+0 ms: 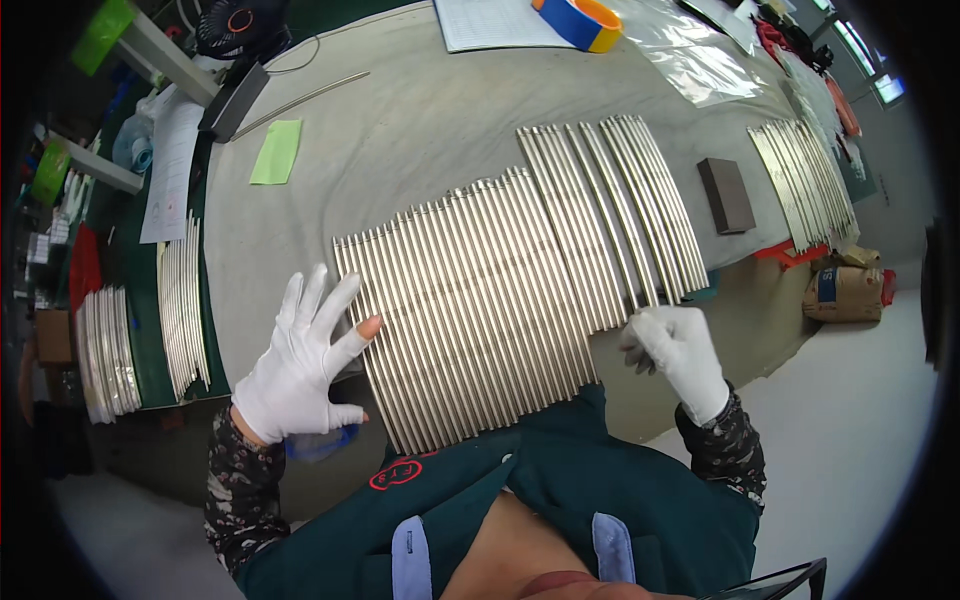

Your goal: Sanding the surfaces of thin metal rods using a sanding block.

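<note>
A wide row of slim, shiny metal rods (470, 300) lies side by side across the table and over its near edge. My left hand (305, 355), in a white glove with bare thumb tip, is spread open against the row's left edge. At the right, my gloved right hand (675, 350) is curled closed around the near end of a metal rod (622, 215). That rod lies slightly apart from its neighbours, with narrow gaps beside it. A further group of rods (655, 200) lies just right of it. The fingertips of my right hand are partly hidden.
A dark brown block (726, 195) and another rod bundle (802, 185) lie to the right. Farther back are a blue-and-yellow tape roll (580, 22), paper (505, 25) and clear plastic bags (690, 60). A green slip (276, 152) and more rods (182, 310) are at left.
</note>
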